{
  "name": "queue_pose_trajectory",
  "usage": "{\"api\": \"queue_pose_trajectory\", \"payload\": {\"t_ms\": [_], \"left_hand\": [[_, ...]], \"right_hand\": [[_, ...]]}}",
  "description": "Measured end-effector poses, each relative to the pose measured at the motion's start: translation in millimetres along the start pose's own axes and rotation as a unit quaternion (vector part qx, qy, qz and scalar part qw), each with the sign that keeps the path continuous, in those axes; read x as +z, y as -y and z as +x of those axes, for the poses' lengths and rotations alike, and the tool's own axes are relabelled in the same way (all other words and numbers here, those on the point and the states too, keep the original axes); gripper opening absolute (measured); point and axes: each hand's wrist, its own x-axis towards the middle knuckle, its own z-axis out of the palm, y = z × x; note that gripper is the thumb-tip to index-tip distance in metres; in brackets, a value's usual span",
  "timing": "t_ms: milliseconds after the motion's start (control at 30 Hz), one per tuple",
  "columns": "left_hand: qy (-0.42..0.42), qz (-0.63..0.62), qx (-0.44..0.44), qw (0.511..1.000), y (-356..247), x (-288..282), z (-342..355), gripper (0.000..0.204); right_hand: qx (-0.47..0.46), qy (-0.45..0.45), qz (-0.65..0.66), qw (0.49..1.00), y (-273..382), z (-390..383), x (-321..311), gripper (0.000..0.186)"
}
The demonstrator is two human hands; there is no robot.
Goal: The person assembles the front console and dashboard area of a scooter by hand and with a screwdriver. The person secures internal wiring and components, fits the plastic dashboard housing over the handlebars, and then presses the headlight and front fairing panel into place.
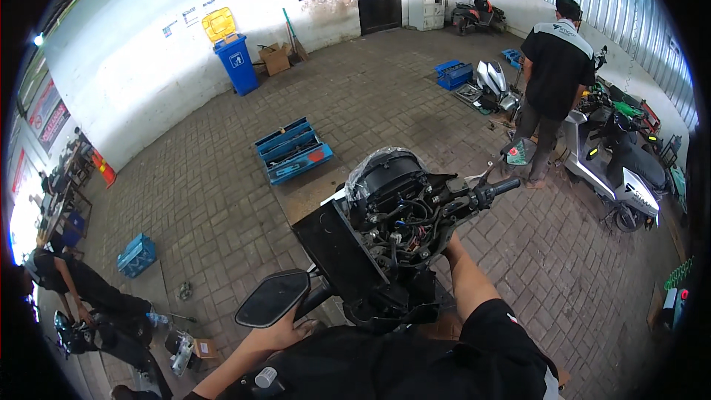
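Black plastic and loose cabling make up the exposed front of a motorcycle [396, 252], which stands at the middle of the paved floor's [215, 200] near edge. The left grip [281, 332] lies at the left end of the handlebar [322, 297], just behind the mirror [274, 298]; its fingers are too covered to tell whether they are clenched around the bar. The right forearm [474, 278] reaches under the right side of the same front, and the right grip is mostly hidden there, so I cannot tell whether it grasps anything.

That hidden reach looks like the main risk: feeling about without sight could snag the wiring [416, 228] or tug a connector loose. If the bars were to swing, the steering parts might pinch the right fingers or stretch the cables. The flat black panel [337, 244] tilts close to the left side; a knock from the arm or mirror could scratch or crack it, should it be poorly fastened. Clear wrap [359, 187] around the round dark housing [396, 174] could catch on a sleeve. Farther toward the floor's far edge, an open blue toolbox [300, 168] sits low, where a careless step around the front might trip on it.
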Motion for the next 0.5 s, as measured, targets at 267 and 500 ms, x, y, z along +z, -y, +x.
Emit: {"api": "queue_pose_trajectory", "payload": {"t_ms": [267, 500], "left_hand": [[0.024, -0.123, -0.067, 0.990, -21, 11, 44, 0.060], [0.028, -0.113, -0.119, 0.986, -13, 20, 57, 0.049]], "right_hand": [[0.072, -0.382, 0.259, 0.884, 182, -31, 5, 0.043], [0.108, -0.302, 0.382, 0.867, 234, -28, 8, 0.055]]}}
